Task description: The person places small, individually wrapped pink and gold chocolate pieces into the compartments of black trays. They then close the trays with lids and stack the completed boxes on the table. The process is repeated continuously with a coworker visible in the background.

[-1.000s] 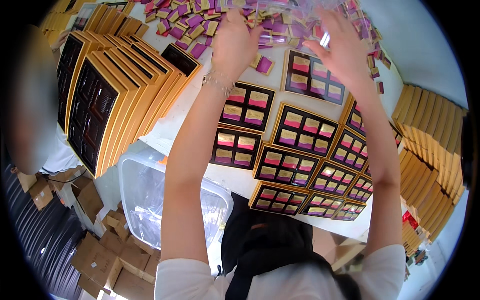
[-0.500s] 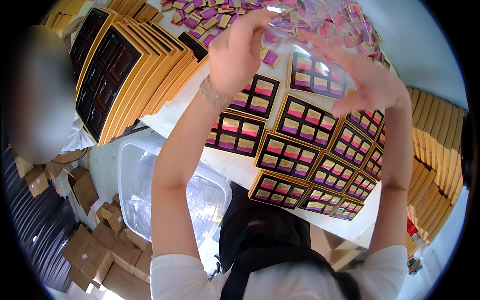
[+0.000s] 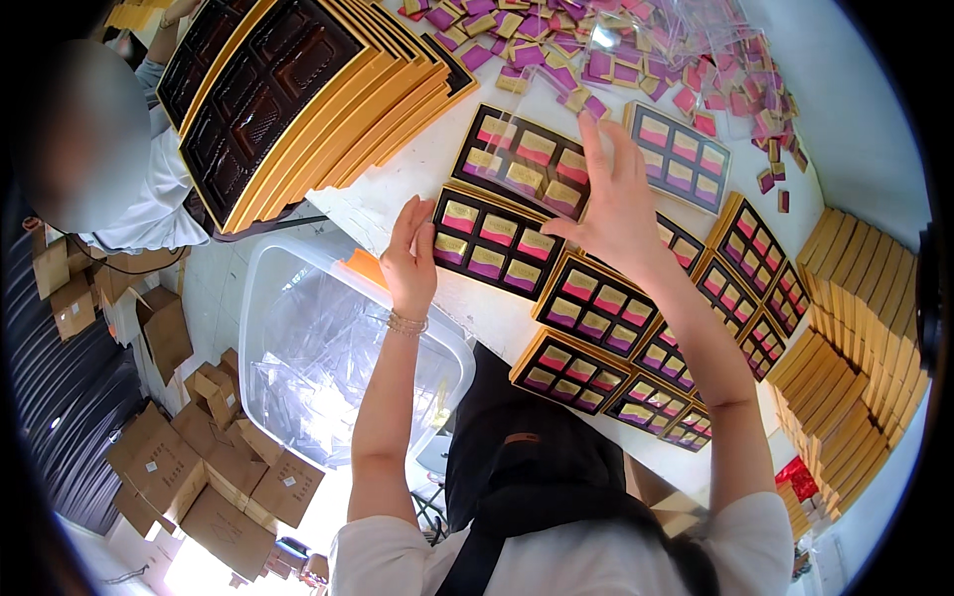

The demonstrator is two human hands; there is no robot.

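Observation:
My right hand (image 3: pixel 618 204) is over the far-left chocolate box, thumb and fingers spread around the edge of a clear plastic lid (image 3: pixel 537 124). That lid sits tilted across the box (image 3: pixel 525 154), which holds rows of gold, pink and purple wrapped pieces. My left hand (image 3: pixel 407 256) rests with straight fingers at the left edge of a nearer filled box (image 3: pixel 494 241); nothing shows in it. To the right of my right hand, another filled box (image 3: pixel 679 157) lies under a clear cover.
Loose wrapped pieces (image 3: pixel 517 45) and clear lids (image 3: pixel 696 40) heap at the table's far side. Stacked black-and-gold trays (image 3: pixel 288 109) stand at left. A clear bin (image 3: pixel 253 338) of plastic is below the table edge. Gold boxes (image 3: pixel 855 288) pile at right; a person (image 3: pixel 149 189) is at left.
My left hand has come down from the far side to the near box's left edge. My right hand has moved left with the clear lid, onto the far-left box. The view has shifted.

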